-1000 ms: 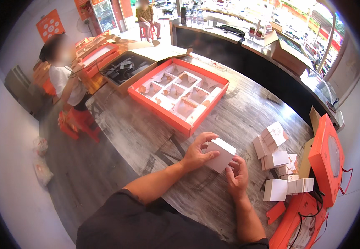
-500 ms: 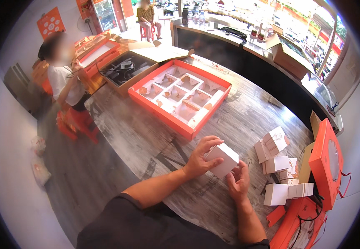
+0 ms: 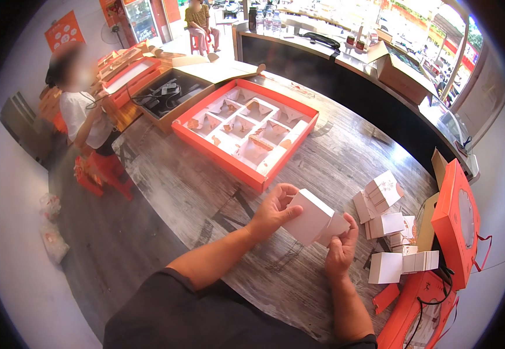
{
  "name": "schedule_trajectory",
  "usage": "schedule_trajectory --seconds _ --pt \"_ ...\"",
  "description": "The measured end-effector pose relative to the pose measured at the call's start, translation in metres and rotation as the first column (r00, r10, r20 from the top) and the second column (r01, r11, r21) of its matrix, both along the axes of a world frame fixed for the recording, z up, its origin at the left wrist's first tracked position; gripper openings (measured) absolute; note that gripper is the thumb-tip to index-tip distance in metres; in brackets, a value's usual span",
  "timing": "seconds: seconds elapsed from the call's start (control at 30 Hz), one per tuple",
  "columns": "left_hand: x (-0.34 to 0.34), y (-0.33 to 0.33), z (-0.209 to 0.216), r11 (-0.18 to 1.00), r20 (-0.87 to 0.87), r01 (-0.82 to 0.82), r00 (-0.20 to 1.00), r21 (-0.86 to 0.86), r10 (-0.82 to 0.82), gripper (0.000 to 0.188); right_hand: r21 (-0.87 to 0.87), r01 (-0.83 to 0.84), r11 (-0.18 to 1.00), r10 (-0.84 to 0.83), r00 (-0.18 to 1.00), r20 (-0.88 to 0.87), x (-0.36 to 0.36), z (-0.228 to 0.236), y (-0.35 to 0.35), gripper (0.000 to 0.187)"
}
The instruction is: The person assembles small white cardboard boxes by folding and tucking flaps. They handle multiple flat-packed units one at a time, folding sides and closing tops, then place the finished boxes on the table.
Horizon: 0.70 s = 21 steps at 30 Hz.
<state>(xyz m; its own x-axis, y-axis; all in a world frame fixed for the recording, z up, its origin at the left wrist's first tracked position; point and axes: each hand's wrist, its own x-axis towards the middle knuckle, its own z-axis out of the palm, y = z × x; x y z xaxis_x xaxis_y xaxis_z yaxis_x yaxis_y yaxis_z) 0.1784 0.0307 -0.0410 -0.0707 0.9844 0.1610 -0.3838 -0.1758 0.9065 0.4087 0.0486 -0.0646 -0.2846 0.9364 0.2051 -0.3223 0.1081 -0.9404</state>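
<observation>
Above the table I hold a small white cardboard box point(image 3: 307, 217), tilted, between both hands. My left hand point(image 3: 274, 213) grips its left side, thumb across the near face and fingers around the back. At the box's right end a white flap point(image 3: 334, 227) stands out, pinched by the fingers of my right hand point(image 3: 342, 247). Just beyond my hands lies a large red tray-like box point(image 3: 222, 150) with a white divider grid. Several small white boxes point(image 3: 385, 269) stand in a loose cluster to the right, some printed with orange patterns.
Red gift boxes point(image 3: 455, 225) with clear windows and ribbons stand at the right edge. An open brown carton point(image 3: 165, 119) with black items sits at the far left. A co-worker in a white top point(image 3: 85, 119) is at the left. A curved black counter point(image 3: 322, 72) runs behind.
My right hand has taken hold of a flap at the box's right end, which now sticks out. The box has shifted slightly left. The view has turned a little.
</observation>
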Motion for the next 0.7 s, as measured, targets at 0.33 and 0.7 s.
schedule_trajectory --seconds 0.33,0.7 --pt "-0.020 0.003 0.003 0.921 0.091 0.328 0.945 -0.211 -0.315 0.054 0.228 0.192 0.955 -0.196 0.981 -0.005 -0.004 -0.006 0.000 0.060" --pt "-0.025 0.000 0.002 0.919 -0.031 0.339 0.936 -0.200 -0.352 0.048 0.287 0.154 0.945 -0.196 0.972 0.126 0.003 -0.011 -0.003 0.048"
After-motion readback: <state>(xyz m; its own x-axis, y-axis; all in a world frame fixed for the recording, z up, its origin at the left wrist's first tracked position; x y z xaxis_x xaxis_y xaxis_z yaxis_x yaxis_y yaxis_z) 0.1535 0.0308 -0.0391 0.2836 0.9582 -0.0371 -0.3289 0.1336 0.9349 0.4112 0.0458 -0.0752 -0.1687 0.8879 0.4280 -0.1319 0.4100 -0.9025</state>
